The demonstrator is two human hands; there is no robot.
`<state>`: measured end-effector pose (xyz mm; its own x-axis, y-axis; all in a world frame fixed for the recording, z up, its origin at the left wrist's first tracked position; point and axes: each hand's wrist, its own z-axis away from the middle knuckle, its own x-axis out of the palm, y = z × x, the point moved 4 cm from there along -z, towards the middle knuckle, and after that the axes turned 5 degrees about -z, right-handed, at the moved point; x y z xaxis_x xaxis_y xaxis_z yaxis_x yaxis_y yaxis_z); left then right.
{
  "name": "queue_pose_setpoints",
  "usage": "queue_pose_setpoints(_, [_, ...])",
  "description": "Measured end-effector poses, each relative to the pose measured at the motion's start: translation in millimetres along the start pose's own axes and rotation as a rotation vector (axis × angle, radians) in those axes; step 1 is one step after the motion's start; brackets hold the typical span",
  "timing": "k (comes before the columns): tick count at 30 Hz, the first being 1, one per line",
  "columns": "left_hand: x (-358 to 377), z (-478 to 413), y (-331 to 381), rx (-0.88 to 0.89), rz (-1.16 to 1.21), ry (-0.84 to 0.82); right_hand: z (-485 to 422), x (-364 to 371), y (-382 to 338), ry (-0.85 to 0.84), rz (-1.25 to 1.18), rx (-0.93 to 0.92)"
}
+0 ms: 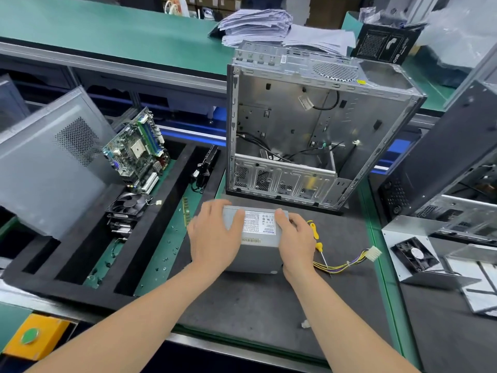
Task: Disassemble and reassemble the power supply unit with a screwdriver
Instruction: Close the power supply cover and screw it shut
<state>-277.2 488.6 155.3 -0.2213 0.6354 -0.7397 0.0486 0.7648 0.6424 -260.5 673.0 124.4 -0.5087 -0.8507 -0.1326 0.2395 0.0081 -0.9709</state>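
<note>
Two bare forearms reach up from the bottom edge onto a dark work mat (255, 305); the left hand (215, 235) and right hand (295, 240) hold a grey power supply (258, 238) that sits flat on the mat, near the middle of the view; each thumb lies on the labelled top while the other fingers wrap down over the left and right sides, so both hands are clamped on the box.

A yellow-handled screwdriver (313, 230) lies on the mat just beside the right hand, untouched; a bundle of yellow and dark wires (341, 265) trails right from the box to a white plug (373, 253). Behind stands an open, emptied computer case (309, 130); to the left, a black foam tray (150, 238) holds a circuit board (137, 149) and a fan (129, 203); small loose screws (166, 254) dot the green strip beside it.

Risks, as a judgement: turning or sliding the box could drag the wires across the screwdriver and roll it away; a careless swing could knock the case; any screws taken out could mix with those already scattered.
</note>
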Motion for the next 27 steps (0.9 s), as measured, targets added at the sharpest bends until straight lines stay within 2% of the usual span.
queue_pose_setpoints(2, [-5.4, -5.4, 20.3, 0.390, -0.252, 0.048, 0.5, 0.8, -2.6, 0.022, -0.008, -0.018])
queue_pose_setpoints(3, [-1.8, -6.5, 30.5, 0.571, -0.344, -0.031, 0.7, 1.1, -3.7, 0.040, -0.010, -0.016])
queue_pose_setpoints(4, [5.0, -6.7, 37.5, 0.676, -0.425, -0.160, 0.9, 1.4, -5.1, 0.041, -0.011, 0.002])
queue_pose_setpoints(6, [20.1, -9.5, 42.4, 0.711, -0.620, -0.358, 1.9, 1.1, -5.5, -0.029, -0.081, 0.137])
queue_pose_setpoints(8, [28.5, -16.4, 43.9, 0.715, -0.760, -0.332, 0.0, -5.3, -1.4, -0.082, -0.186, 0.251])
queue_pose_setpoints(11, [32.7, -27.7, 45.8, 0.692, -0.725, -0.282, -8.6, -31.6, 1.8, 0.014, -0.087, 0.177])
queue_pose_setpoints(13, [34.5, -35.5, 48.0, 0.635, -0.684, -0.285, -9.6, -47.4, 6.6, -0.042, -0.016, 0.284])
queue_pose_setpoints(16, [31.4, -46.6, 51.5, 0.478, -0.622, -0.306, 5.0, -61.8, 17.6, -0.411, 0.194, 0.588])
queue_pose_setpoints(17, [28.5, -51.0, 51.0, 0.409, -0.588, -0.315, 10.3, -66.0, 21.7, -0.517, 0.288, 0.633])
queue_pose_setpoints(19, [20.3, -59.6, 45.9, 0.236, -0.468, -0.350, 16.7, -73.0, 31.3, -0.616, 0.386, 0.659])
queue_pose_setpoints(23, [8.4, -64.2, 22.2, -0.156, -0.083, -0.483, 13.4, -77.2, 43.7, -0.578, 0.114, 0.643])
queue_pose_setpoints(27, [10.5, -43.3, -7.4, -0.435, 0.273, -0.590, 12.5, -74.3, 43.1, -0.460, -0.244, 0.563])
